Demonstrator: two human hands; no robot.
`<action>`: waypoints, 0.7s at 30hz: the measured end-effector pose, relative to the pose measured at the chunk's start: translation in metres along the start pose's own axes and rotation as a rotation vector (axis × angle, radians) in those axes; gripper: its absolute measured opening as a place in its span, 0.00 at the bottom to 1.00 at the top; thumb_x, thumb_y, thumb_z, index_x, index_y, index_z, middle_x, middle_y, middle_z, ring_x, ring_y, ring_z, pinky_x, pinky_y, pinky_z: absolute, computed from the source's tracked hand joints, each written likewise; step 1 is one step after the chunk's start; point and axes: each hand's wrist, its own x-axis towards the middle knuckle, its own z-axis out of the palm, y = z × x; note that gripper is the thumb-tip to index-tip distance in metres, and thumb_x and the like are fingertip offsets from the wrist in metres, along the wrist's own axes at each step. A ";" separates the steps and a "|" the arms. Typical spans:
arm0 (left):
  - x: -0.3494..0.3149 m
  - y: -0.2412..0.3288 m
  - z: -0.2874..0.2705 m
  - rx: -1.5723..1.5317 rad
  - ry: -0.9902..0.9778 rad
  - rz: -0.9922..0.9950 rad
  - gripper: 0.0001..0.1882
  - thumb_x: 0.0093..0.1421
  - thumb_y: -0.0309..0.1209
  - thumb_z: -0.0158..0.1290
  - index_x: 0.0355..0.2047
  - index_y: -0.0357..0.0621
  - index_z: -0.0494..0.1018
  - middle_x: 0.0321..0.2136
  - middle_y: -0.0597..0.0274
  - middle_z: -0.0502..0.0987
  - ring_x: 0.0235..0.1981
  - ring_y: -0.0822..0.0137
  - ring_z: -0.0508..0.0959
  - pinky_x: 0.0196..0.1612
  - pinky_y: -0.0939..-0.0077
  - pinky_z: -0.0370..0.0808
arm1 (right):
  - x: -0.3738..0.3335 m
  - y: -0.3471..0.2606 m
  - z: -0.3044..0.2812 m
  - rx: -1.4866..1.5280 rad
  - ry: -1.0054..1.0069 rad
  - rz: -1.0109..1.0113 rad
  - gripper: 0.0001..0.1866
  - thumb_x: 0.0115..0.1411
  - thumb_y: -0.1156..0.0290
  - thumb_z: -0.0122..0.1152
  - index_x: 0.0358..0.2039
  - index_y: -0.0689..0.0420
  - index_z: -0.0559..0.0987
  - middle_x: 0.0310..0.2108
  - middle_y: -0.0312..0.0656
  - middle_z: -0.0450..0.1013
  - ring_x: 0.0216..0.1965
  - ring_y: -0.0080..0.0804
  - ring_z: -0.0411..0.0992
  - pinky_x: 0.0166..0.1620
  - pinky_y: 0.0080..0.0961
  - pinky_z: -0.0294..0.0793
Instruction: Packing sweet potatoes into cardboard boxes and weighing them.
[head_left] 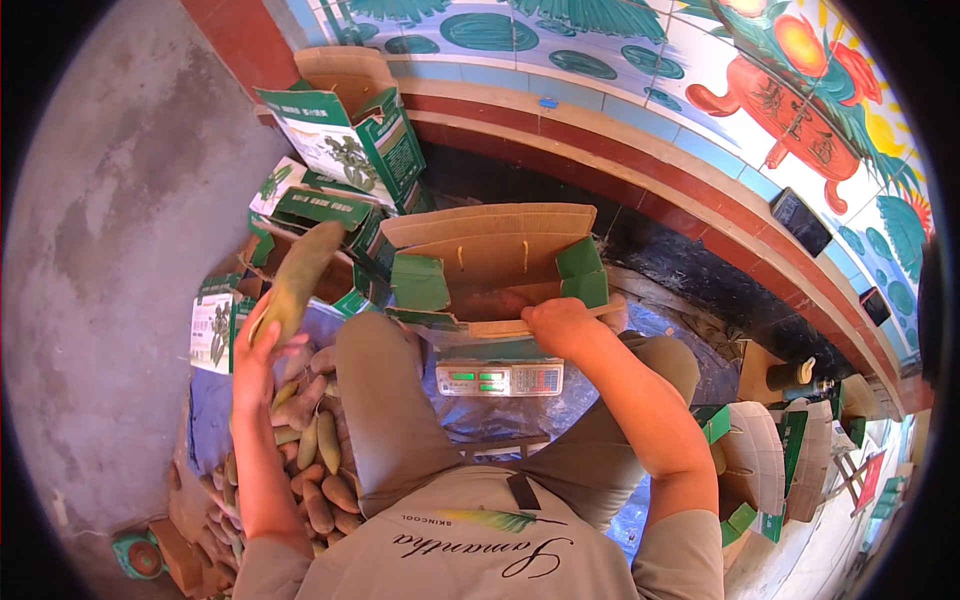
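Note:
My left hand [260, 355] is raised at the left with its fingers wrapped round the lower end of a long green-brown root vegetable [305, 270], which points up and slightly right. In front of me, an open carton [490, 262] with green side flaps stands on a digital scale [500, 379] between my knees. My right hand [560, 325] is closed on the carton's near rim, toward its right corner. The carton's inside is brown and shadowed; what lies at its bottom is hard to make out. Below my left hand spreads a heap of similar root vegetables [318, 505], some brown, some greenish.
Green and white cartons [340, 150] are stacked at the far left. More open cartons [752, 455] stand on the right, near a dark bottle [790, 374]. A blue plastic sheet [410, 415] covers the floor under the scale. A painted tile wall [600, 85] runs behind.

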 end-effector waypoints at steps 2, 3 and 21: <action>0.015 0.014 0.017 -0.007 -0.056 -0.017 0.32 0.58 0.43 0.51 0.58 0.40 0.60 0.42 0.55 0.75 0.33 0.64 0.78 0.33 0.76 0.74 | -0.003 -0.001 0.001 -0.008 -0.016 -0.003 0.10 0.54 0.74 0.49 0.37 0.55 0.75 0.32 0.45 0.77 0.36 0.43 0.76 0.36 0.37 0.75; 0.023 0.022 0.027 -0.033 -0.171 -0.080 0.31 0.58 0.43 0.51 0.58 0.40 0.60 0.42 0.55 0.75 0.31 0.64 0.79 0.32 0.76 0.74 | -0.004 0.000 0.000 0.011 0.024 0.001 0.10 0.54 0.74 0.49 0.35 0.56 0.76 0.33 0.46 0.77 0.37 0.42 0.76 0.36 0.37 0.75; 0.122 -0.043 0.204 0.374 -0.837 -0.270 0.21 0.64 0.36 0.41 0.56 0.44 0.63 0.45 0.56 0.72 0.32 0.65 0.79 0.34 0.75 0.75 | -0.001 0.003 -0.003 0.028 0.109 0.001 0.09 0.53 0.74 0.50 0.33 0.56 0.77 0.33 0.45 0.77 0.36 0.41 0.76 0.36 0.35 0.76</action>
